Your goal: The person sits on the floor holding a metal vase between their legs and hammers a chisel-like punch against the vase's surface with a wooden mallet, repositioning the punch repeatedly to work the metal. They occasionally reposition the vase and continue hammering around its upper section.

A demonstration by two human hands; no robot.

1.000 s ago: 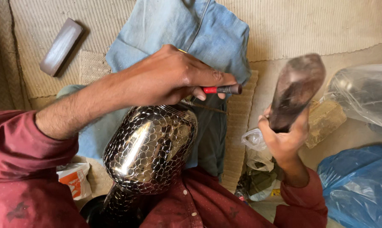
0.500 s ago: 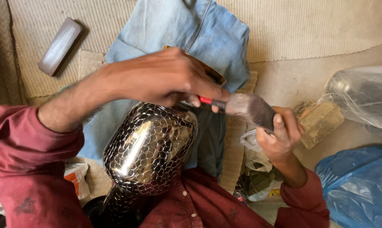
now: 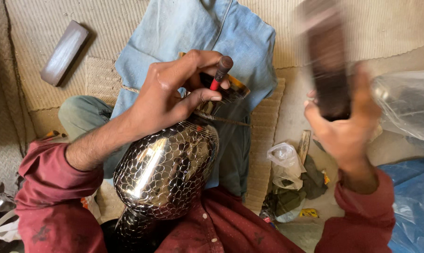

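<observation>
Metal vase (image 3: 167, 175) lay in the lap w/ its belly mostly covered in scale pattern, neck seemingly left; left hand (image 3: 174, 93) gripped a red-handled punch (image 3: 220, 74) at the neck, right hand (image 3: 345, 126) clenched a blurred mallet (image 3: 327, 61) raised.

The floor (image 3: 399, 18) is covered with pale ribbed woven matting. A grey rectangular block (image 3: 64, 52) lies on it at upper left. A light blue denim cloth (image 3: 207, 28) is spread over the middle. At right sit a clear plastic sheet (image 3: 409, 105), a blue plastic bag (image 3: 413, 201), and a small crumpled bag (image 3: 283, 160) beside dark scraps (image 3: 310, 180).
</observation>
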